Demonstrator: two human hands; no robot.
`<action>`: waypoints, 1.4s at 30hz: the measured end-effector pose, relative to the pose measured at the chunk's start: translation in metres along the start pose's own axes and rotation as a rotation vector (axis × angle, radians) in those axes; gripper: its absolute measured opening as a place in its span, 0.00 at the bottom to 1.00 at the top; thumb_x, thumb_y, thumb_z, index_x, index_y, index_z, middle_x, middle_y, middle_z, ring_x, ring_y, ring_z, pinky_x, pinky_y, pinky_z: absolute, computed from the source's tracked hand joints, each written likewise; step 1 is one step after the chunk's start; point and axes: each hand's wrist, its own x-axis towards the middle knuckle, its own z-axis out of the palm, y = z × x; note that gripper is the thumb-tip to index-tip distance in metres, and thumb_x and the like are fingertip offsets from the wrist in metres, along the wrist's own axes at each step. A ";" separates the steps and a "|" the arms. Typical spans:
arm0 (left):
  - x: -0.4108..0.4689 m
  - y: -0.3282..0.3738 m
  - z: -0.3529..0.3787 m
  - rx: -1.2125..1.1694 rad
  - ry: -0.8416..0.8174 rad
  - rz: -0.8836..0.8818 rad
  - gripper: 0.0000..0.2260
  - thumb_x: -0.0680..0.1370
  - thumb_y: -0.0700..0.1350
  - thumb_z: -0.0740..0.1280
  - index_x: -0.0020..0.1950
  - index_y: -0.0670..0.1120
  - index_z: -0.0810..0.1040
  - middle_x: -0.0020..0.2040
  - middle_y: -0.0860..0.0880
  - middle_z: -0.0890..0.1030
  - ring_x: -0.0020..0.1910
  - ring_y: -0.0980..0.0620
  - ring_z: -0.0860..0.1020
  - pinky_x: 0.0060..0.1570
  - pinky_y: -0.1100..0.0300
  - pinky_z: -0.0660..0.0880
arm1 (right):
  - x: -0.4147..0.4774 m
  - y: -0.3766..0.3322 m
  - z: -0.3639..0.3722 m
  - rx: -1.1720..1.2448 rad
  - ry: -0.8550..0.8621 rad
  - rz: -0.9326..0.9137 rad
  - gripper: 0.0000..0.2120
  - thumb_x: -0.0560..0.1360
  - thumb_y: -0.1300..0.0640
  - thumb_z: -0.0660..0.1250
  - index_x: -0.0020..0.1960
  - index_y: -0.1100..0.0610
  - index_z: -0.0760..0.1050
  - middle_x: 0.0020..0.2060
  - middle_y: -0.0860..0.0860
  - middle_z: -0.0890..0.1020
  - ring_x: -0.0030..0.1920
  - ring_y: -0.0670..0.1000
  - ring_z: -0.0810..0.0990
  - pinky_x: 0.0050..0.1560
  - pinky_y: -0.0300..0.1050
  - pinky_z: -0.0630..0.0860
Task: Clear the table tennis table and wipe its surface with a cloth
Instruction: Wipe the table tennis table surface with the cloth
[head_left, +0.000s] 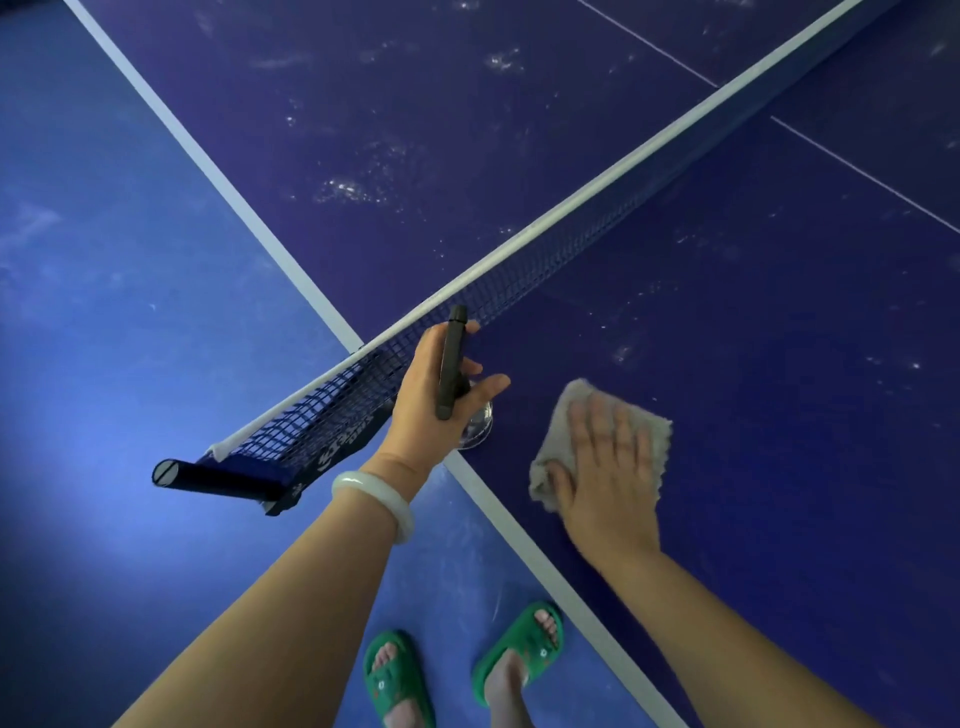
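Our right hand (608, 473) pressed flat, fingers (623, 431) straight, on a fuzzy beige cloth (560, 421) near the white edge of the smudged blue desk (779, 322), our left hand (423, 410) curled its fingers (485, 387) round a slim black slab (451, 364) by the mesh net (545, 254)

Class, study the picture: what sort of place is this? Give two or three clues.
Probably an indoor sports hall or games room: a purple table tennis table with white lines, a net clamped at its edge, and a smooth blue sports-style floor.
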 end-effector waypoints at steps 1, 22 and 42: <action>0.002 -0.001 0.000 0.002 0.002 0.022 0.24 0.73 0.49 0.75 0.66 0.52 0.71 0.51 0.47 0.78 0.49 0.56 0.79 0.50 0.64 0.77 | -0.004 -0.008 0.003 0.001 -0.018 -0.099 0.33 0.82 0.39 0.46 0.82 0.54 0.47 0.81 0.54 0.48 0.80 0.57 0.45 0.79 0.59 0.45; -0.028 -0.006 -0.020 0.135 -0.061 -0.227 0.46 0.69 0.44 0.80 0.79 0.54 0.55 0.71 0.52 0.60 0.69 0.56 0.66 0.63 0.65 0.64 | 0.020 -0.027 -0.010 0.196 -0.112 -0.030 0.34 0.81 0.36 0.45 0.81 0.51 0.41 0.81 0.51 0.43 0.80 0.53 0.38 0.78 0.54 0.36; -0.060 0.016 0.100 0.621 -0.513 -0.004 0.17 0.81 0.42 0.63 0.70 0.47 0.72 0.67 0.51 0.71 0.65 0.49 0.66 0.63 0.59 0.67 | -0.011 0.069 -0.066 0.650 -0.034 0.376 0.17 0.77 0.60 0.70 0.65 0.58 0.76 0.58 0.51 0.72 0.59 0.54 0.75 0.62 0.51 0.75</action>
